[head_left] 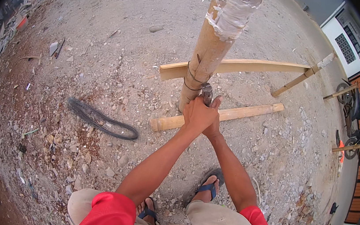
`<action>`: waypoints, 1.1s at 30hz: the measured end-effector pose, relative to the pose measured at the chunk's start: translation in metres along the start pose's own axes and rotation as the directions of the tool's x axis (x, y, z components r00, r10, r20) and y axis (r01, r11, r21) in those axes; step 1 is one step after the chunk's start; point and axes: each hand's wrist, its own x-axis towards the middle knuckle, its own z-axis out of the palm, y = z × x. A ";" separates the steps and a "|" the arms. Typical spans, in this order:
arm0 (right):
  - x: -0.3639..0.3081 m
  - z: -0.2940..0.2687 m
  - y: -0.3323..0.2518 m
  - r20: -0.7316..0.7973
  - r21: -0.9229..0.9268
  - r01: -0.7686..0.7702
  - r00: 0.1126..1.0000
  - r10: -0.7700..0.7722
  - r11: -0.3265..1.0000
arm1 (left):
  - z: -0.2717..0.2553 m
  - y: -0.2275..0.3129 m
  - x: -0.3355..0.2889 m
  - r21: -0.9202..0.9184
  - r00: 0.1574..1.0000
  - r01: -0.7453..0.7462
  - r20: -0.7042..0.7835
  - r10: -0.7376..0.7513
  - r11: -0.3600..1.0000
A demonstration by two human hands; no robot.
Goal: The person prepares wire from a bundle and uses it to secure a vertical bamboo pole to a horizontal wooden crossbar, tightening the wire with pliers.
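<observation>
A thick upright bamboo post (207, 49) stands in front of me, its upper part coated in flaking whitish material. Dark tie wire (193, 76) loops around it and a split bamboo rail (256, 68) that runs behind it to the right. At the wire, low on the post, is the dark, rounded metal head of a tool that looks like pincers (207, 93). My left hand (198, 113) is closed around its handles, against the post. My right hand (214, 118) is closed there too, partly covered by the left, its thumb raised. The handles are hidden.
A loose bamboo length (228, 113) lies on the gravel behind my hands. To the left rests a bundle of dark wire (103, 121). A thinner bamboo post (299, 81) supports the rail's far end. My sandalled feet (211, 185) are close below. Motorcycles (353, 110) stand far right.
</observation>
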 end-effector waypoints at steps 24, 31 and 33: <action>-0.069 -0.011 -0.114 -0.195 -0.022 -0.306 0.935 0.296 0.952 | -0.030 0.018 -0.030 -0.521 0.940 0.279 0.320 -0.118 0.807; -0.024 -0.018 -0.014 -0.114 0.072 -0.161 0.979 0.168 0.984 | -0.038 0.034 -0.016 0.336 0.942 -0.024 0.324 -0.091 0.942; -0.004 -0.016 0.009 -0.063 0.062 0.020 0.998 -0.016 0.998 | -0.034 0.032 -0.005 0.346 0.956 -0.015 0.280 -0.088 0.938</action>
